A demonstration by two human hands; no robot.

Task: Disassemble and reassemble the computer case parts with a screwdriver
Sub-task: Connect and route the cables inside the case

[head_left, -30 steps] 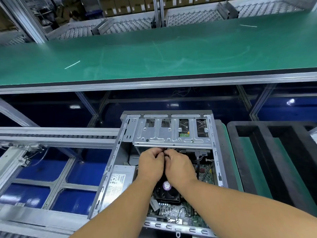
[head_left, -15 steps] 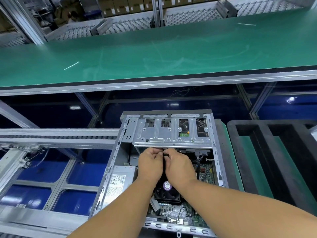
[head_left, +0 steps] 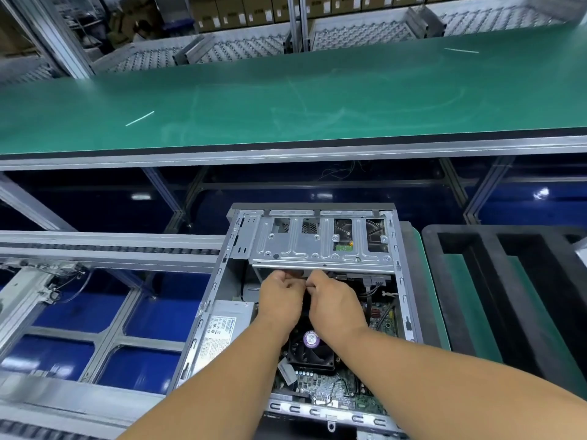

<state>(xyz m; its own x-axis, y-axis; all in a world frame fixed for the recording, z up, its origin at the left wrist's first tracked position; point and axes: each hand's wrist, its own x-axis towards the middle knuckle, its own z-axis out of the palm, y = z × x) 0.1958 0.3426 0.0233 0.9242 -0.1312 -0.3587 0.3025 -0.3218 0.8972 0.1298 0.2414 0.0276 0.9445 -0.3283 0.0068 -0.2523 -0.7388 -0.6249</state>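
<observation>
inside the computer case [head_left: 403,281], both hands [head_left: 309,296] apparently pinch something.

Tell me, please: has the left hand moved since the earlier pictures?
No. The left hand sits at the same spot just below the near edge of the metal drive cage, beside the right hand, as before.

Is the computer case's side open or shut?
Open: the computer case shows its fan and circuit board uncovered.
</observation>
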